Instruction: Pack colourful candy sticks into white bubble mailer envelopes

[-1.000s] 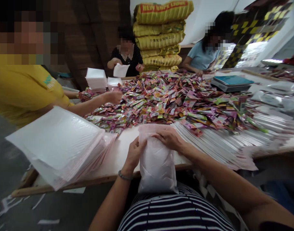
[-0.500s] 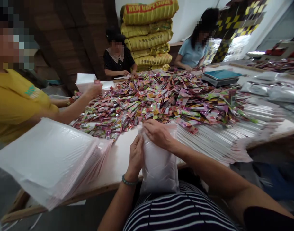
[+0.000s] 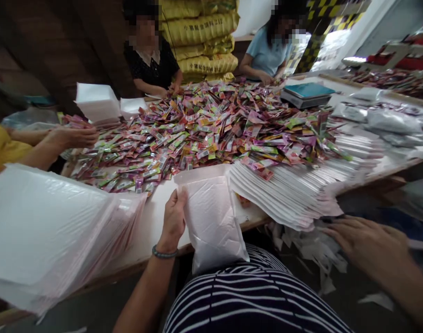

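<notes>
Head view: yellow sacks (image 3: 202,28) bore Chinese text and "212". The left hand (image 3: 174,215) gripped the padded mailer (image 3: 211,215) at the table edge (image 3: 255,223), long axis forward, flap end outermost. Right hand (image 3: 367,240) grip was unclear.

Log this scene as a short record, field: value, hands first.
left hand: grips pouch by its left edge
right hand: off the pouch, near the pouch row; blurred, grip unclear
pouch row: overlapping, right of the held pouch
sachets: loose heap, mid-table
pouch stack: near left of table
blue-topped device: beyond the pouch row
sacks: yellow, piled behind table
co-workers: three partly visible
</notes>
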{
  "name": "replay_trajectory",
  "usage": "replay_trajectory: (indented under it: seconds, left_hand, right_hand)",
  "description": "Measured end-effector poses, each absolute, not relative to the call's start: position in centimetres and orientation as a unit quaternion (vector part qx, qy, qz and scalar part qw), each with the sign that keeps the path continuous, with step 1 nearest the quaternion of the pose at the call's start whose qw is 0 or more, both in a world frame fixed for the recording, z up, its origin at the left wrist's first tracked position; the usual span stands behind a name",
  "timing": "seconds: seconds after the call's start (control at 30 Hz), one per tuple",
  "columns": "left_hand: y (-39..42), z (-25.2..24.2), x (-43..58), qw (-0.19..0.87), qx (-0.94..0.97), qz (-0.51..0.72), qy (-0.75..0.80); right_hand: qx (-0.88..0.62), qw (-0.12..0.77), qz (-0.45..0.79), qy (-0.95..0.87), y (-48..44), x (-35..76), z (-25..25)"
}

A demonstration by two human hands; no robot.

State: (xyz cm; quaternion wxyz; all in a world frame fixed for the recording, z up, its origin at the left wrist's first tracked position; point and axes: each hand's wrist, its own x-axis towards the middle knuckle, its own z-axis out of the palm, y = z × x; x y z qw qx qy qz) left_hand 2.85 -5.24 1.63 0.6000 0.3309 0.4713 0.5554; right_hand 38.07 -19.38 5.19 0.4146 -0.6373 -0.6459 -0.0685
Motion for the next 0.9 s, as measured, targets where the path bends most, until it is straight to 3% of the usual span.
replay_trajectory:
  seconds: [0.07, 0.23, 0.33, 0.4, 0.6, 0.77, 0.9]
  left_hand:
    - [-5.3, 1.8, 2.7, 0.605, 0.338, 0.542, 0.476]
    - [-5.3, 2.5, 2.5, 0.6, 0.375, 0.501, 0.498]
    - [-4.6, 1.8, 1.7, 0.586, 0.388, 0.492, 0.514]
    - [-3.9, 0.6, 0.8, 0.564, 0.396, 0.489, 0.535]
    - [-3.3, -3.0, -1.3, 0.486, 0.435, 0.437, 0.619]
    - [-4.7, -2.4, -2.3, 0.251, 0.659, 0.393, 0.59]
    - [-5.9, -1.6, -2.9, 0.137, 0.789, 0.309, 0.513]
  right_hand:
    - [-0.646, 0.379, -0.019, -0.662, -19.3, 34.4, 4.2]
    - [-0.58, 0.482, 0.382, -0.534, -9.8, 24.5, 2.4]
    - [-0.476, 0.454, 0.606, -0.447, -4.1, 21.3, 0.7]
    - [-0.441, 0.438, 0.678, -0.392, -2.1, 20.1, -0.8]
    - [-0.534, 0.407, 0.607, -0.425, -1.4, 19.1, -4.9]
    - [-0.539, 0.405, 0.369, -0.64, -3.0, 20.5, -3.8]
    - [-0.511, 0.386, 0.231, -0.732, -4.6, 22.0, -2.7]
